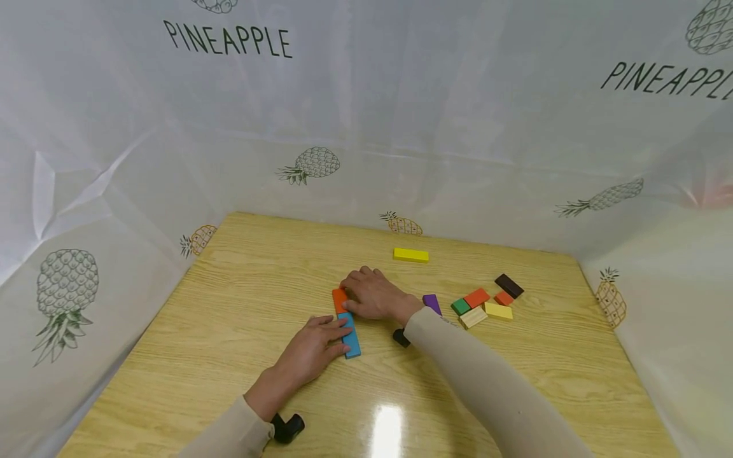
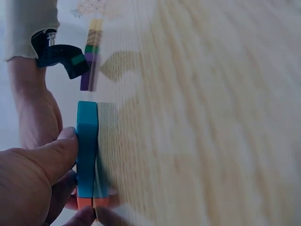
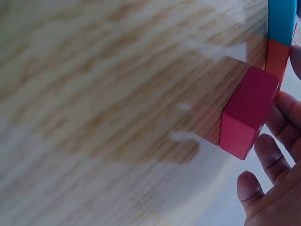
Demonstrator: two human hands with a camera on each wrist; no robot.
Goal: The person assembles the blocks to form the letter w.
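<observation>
A blue block [image 1: 351,340] and an orange block [image 1: 339,299] lie end to end on the wooden table. My left hand [image 1: 309,350] rests on the blue block with fingers spread; its thumb [image 2: 63,150] touches the block's top in the left wrist view. Over the orange block reaches my right hand [image 1: 372,294], with its thumb on the orange. Beside the right hand's fingers, a pinkish-red block [image 3: 249,110] sits at an angle against the orange block's end in the right wrist view. My right hand hides this block in the head view.
A yellow block [image 1: 410,255] lies toward the back. To the right is a group with a green block [image 1: 460,306], a red block [image 1: 476,297], a plain wood block [image 1: 473,317] and a dark block [image 1: 509,285]. A purple block [image 1: 432,303] is near the right sleeve.
</observation>
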